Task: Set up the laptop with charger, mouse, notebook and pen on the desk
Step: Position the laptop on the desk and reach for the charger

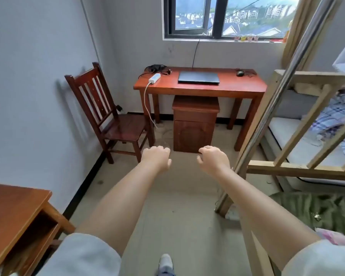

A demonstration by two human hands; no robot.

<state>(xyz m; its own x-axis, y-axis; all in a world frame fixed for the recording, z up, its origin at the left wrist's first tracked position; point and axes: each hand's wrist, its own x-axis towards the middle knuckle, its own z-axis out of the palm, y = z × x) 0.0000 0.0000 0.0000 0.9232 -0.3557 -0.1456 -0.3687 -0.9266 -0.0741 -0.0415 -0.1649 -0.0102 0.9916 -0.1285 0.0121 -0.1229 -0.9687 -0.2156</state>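
A closed dark laptop [198, 77] lies flat in the middle of the red-brown desk [199, 90] under the window. At the desk's far left lie a black charger with coiled cable [155, 68] and a white power strip [155, 78]. A black mouse [240, 73] rests at the far right. No notebook or pen shows. My left hand [156, 157] and my right hand [213, 157] are stretched out in front of me, well short of the desk, fingers curled in and holding nothing.
A small wooden cabinet [194, 124] stands under the desk. A wooden chair [112, 116] sits against the left wall. A bunk bed frame with a metal pole [277, 96] fills the right side. Another wooden table [14, 214] is at my near left.
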